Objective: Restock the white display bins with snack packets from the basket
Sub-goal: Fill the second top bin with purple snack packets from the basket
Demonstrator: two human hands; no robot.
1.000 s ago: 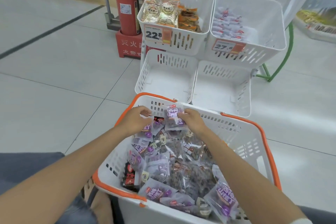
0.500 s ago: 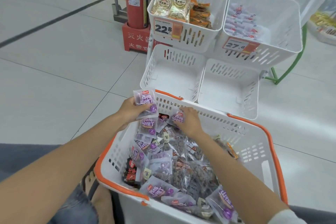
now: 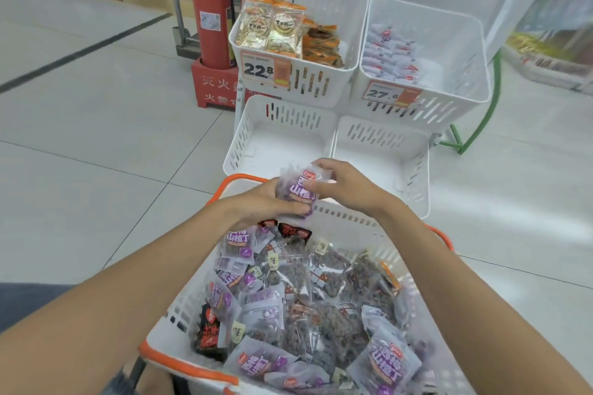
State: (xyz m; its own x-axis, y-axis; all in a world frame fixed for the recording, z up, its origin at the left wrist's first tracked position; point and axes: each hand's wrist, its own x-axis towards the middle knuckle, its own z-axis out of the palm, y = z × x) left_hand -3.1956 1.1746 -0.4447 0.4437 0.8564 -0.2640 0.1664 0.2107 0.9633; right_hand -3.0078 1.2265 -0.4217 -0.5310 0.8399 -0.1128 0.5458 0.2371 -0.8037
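Both hands on one bunch of packets, frame centre, over the basket's far rim.
Bottom of frame: white, orange-rimmed basket (image 3: 189, 366) holding loose snack packets (image 3: 298, 314), purple and clear. Centre: left hand (image 3: 261, 204) grips a bunch of purple packets (image 3: 300, 192) from below-left; right hand (image 3: 351, 191) pinches its top edge. Just beyond: lower left bin (image 3: 282, 141) and lower right bin (image 3: 385, 154), white floors visible. Upper frame: upper left bin (image 3: 324, 3) with orange-gold packs (image 3: 282, 32); upper right bin (image 3: 449, 42) with white packs (image 3: 390, 54). Fire extinguisher (image 3: 210, 26) upper left.

Lower left bin (image 3: 248, 138): open from above, just past the basket rim (image 3: 239, 179).
Lower right bin (image 3: 418, 176): open from above.
Upper left bin (image 3: 324, 90), upper right bin (image 3: 449, 109): overhang the lower bins' far ends.
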